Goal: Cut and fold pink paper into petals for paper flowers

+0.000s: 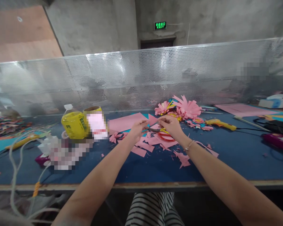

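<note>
A small folded pink paper piece [152,119] is held up between my two hands. My left hand [139,129] has its fingers closed at the left side of the piece. On the right side, my right hand [170,125] pinches its edge, with a bracelet on the wrist. Just beneath my hands, scissors with red and yellow handles [166,136] lie among pink paper scraps [143,146]. Behind my left hand is a larger pink sheet [124,122] over blue paper. Pink paper flowers [187,108] are piled beyond my right hand.
On the left stand a yellow-labelled bottle [74,124], a tape roll [92,110] and white cables [14,160]. A yellow glue gun [221,124] lies right of the flowers. A perforated metal screen [108,81] closes off the table's back.
</note>
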Action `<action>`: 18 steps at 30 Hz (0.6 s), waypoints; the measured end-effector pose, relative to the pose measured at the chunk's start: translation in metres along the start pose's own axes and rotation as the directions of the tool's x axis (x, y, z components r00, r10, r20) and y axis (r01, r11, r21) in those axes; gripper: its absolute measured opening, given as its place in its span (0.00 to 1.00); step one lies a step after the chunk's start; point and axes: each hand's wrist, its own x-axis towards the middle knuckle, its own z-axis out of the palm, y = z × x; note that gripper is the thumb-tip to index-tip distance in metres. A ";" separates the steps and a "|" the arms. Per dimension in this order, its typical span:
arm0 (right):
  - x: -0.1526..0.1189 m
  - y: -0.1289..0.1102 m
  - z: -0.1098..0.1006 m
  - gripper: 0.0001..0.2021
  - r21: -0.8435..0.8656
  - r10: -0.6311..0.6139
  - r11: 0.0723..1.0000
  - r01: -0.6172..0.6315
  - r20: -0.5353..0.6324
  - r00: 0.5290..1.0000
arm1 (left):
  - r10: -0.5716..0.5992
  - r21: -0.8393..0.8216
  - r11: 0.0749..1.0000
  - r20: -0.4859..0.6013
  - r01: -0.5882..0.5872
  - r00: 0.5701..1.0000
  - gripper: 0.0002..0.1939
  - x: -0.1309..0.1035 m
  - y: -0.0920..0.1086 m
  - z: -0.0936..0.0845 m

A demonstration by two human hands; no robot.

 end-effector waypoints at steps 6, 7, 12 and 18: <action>-0.003 0.002 0.002 0.07 -0.145 -0.089 0.984 0.105 0.115 0.989 | -0.082 -0.083 0.992 0.096 0.090 0.992 0.04 -0.001 0.002 0.004; -0.004 0.002 0.002 0.07 -0.187 -0.111 0.973 0.133 0.123 0.986 | -0.040 -0.072 0.996 0.073 0.045 0.997 0.06 0.001 0.001 0.003; -0.005 0.001 0.002 0.07 -0.308 -0.211 0.914 0.264 0.196 0.958 | 0.089 -0.060 0.994 -0.052 -0.092 0.995 0.08 0.012 -0.008 -0.003; -0.002 0.004 0.004 0.05 -0.156 -0.049 0.985 0.071 0.143 0.989 | 0.183 -0.009 0.983 -0.017 -0.184 0.983 0.13 0.014 -0.011 -0.007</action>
